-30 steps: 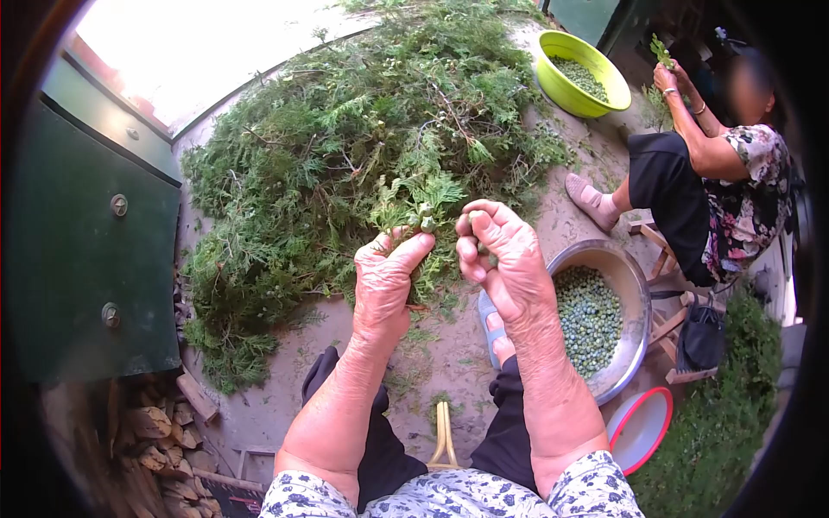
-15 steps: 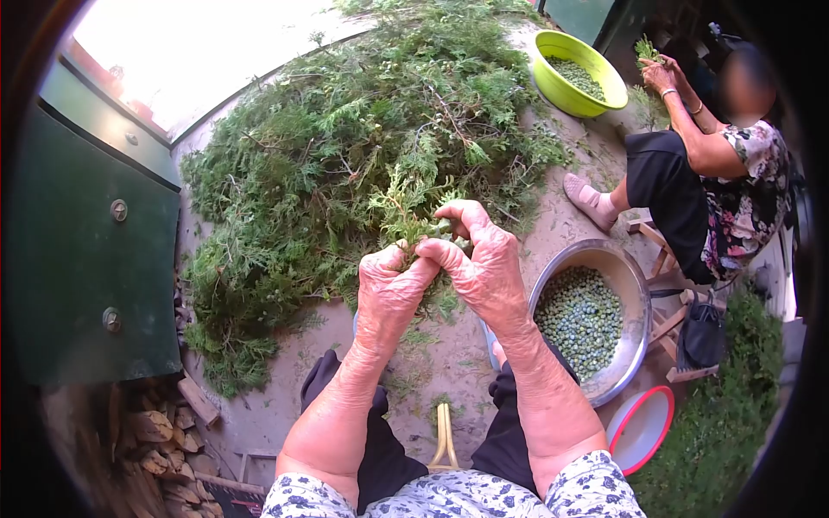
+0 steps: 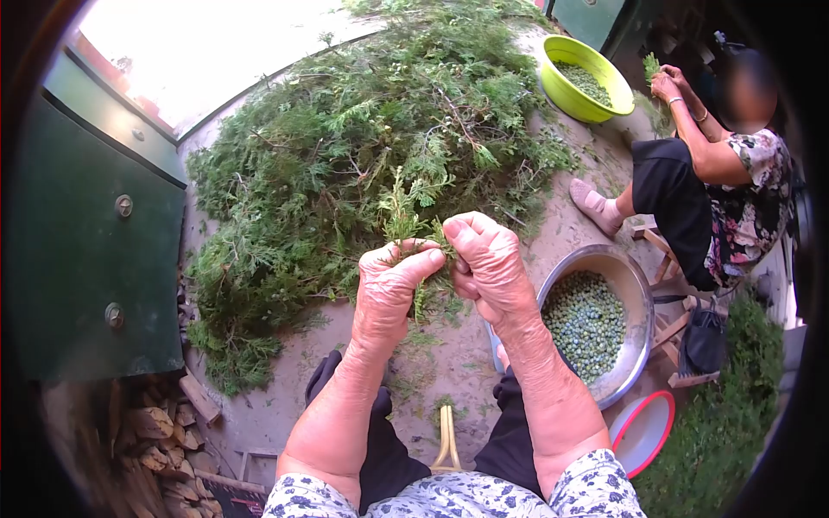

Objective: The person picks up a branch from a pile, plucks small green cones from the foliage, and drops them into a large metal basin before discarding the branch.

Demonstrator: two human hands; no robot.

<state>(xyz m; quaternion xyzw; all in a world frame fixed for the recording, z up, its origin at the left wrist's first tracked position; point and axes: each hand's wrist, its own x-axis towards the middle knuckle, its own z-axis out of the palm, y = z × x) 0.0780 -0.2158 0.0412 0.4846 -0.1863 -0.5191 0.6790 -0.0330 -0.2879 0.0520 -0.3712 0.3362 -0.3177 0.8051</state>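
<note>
My left hand (image 3: pixel 386 287) pinches a small green conifer sprig (image 3: pixel 402 217) that stands up from its fingertips. My right hand (image 3: pixel 488 263) is closed against the same sprig from the right, fingers curled over its lower part. Both hands hover above the ground in front of a big heap of cut green branches (image 3: pixel 363 147). To the right of my right wrist sits a metal bowl (image 3: pixel 641 302) holding several small green berries (image 3: pixel 587 321).
Another person (image 3: pixel 717 181) sits at the right, hands on a sprig, beside a lime-green bowl (image 3: pixel 561 86) of berries. A red-rimmed dish (image 3: pixel 643 429) lies lower right. A dark green metal door (image 3: pixel 86 250) stands left, with stacked firewood (image 3: pixel 160 440) below it.
My right hand came in from the right to meet my left hand on the sprig. Both hands have since shifted slightly lower, and the sprig now stands more upright.
</note>
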